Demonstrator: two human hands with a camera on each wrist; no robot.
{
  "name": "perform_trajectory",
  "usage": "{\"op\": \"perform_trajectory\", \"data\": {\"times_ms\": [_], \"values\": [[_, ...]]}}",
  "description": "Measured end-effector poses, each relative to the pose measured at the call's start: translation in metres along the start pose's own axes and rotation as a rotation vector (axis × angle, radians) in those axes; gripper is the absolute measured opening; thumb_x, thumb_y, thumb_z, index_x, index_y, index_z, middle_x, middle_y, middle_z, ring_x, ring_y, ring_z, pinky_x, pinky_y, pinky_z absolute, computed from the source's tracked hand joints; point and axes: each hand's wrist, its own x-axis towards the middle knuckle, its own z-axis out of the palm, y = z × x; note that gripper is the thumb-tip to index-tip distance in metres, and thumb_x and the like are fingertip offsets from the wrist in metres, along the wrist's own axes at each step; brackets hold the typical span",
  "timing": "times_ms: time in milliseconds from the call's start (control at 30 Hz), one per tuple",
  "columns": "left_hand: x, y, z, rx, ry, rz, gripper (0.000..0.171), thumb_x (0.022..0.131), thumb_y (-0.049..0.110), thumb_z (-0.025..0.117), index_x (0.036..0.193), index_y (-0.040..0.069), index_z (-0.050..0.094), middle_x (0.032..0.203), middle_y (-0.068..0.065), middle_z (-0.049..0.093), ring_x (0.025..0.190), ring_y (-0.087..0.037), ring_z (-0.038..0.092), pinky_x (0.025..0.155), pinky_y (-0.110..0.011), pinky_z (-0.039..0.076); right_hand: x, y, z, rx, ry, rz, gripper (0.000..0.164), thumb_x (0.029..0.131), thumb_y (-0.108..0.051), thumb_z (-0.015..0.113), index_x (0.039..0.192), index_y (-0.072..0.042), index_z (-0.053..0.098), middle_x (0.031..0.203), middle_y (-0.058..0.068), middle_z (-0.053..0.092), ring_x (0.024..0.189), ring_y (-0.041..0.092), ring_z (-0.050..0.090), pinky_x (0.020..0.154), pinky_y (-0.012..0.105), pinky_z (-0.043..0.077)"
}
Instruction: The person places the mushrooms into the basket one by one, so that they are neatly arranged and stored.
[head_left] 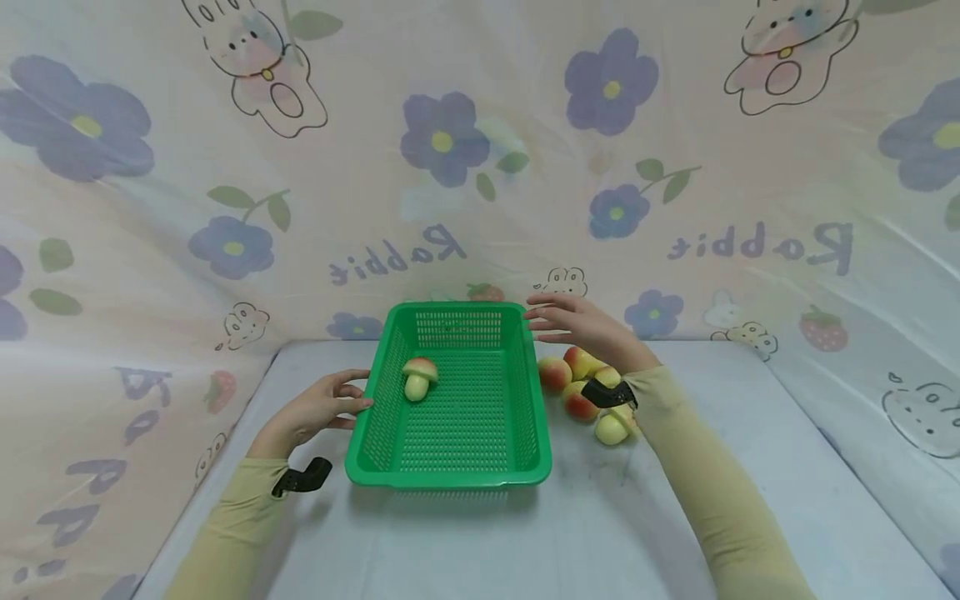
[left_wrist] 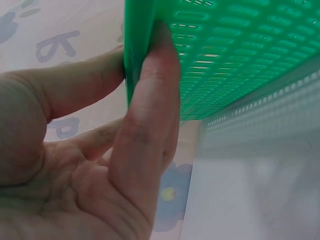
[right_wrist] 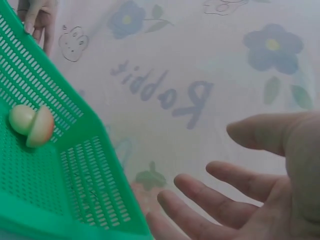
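Observation:
A green plastic basket (head_left: 450, 479) with slotted walls is in the middle of the head view. Inside it, toward the left wall, lies a toy mushroom (head_left: 420, 379) with a red and yellow cap and pale stem. My left hand (head_left: 318, 407) grips the basket's left rim, thumb on one side and fingers (left_wrist: 150, 100) on the other. Beyond the far right corner of the basket, my right hand (head_left: 581, 327) hovers with fingers spread and nothing in it. In the right wrist view its fingers (right_wrist: 220, 200) are apart from the basket wall.
Several red and yellow round fruits (head_left: 555, 375) lie grouped right of the basket, partly hidden under my right wrist. A second toy mushroom (head_left: 613, 427) sits at their near side. The white table (head_left: 750, 467) meets a patterned cloth backdrop (head_left: 525, 208) at the back.

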Motion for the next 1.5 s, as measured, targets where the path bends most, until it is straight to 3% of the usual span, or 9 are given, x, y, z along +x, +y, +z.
{"op": "perform_trajectory", "data": {"times_ms": [367,933,1500], "values": [[0.002,-0.005,-0.001,0.004,-0.004,-0.003,0.073,0.093,0.015,0.065,0.150,0.002,0.022,0.102,-0.015,0.055,0.082,-0.021,0.063,0.072,-0.036,0.056,-0.029,0.001,-0.026,-0.051,0.042,-0.016,0.046,0.103,-0.025,0.046,0.141,-0.001,0.039,0.136,0.021,0.046,0.123,0.034,0.049,0.102,0.050,0.038],[0.001,-0.001,-0.001,0.011,-0.013,0.004,0.072,0.094,0.016,0.064,0.151,0.003,0.021,0.104,-0.017,0.052,0.084,-0.022,0.062,0.073,-0.037,0.056,-0.068,0.000,-0.054,-0.137,0.078,0.026,0.050,0.103,-0.030,0.045,0.143,-0.001,0.035,0.141,0.025,0.039,0.128,0.042,0.039,0.103,0.045,0.038],[0.001,-0.003,0.000,0.029,-0.012,0.018,0.071,0.094,0.016,0.063,0.151,0.003,0.022,0.104,-0.017,0.051,0.083,-0.022,0.062,0.073,-0.037,0.056,-0.109,0.034,-0.073,-0.217,0.113,0.118,0.053,0.104,-0.032,0.043,0.145,-0.001,0.032,0.143,0.024,0.038,0.129,0.042,0.039,0.099,0.042,0.043]]}}
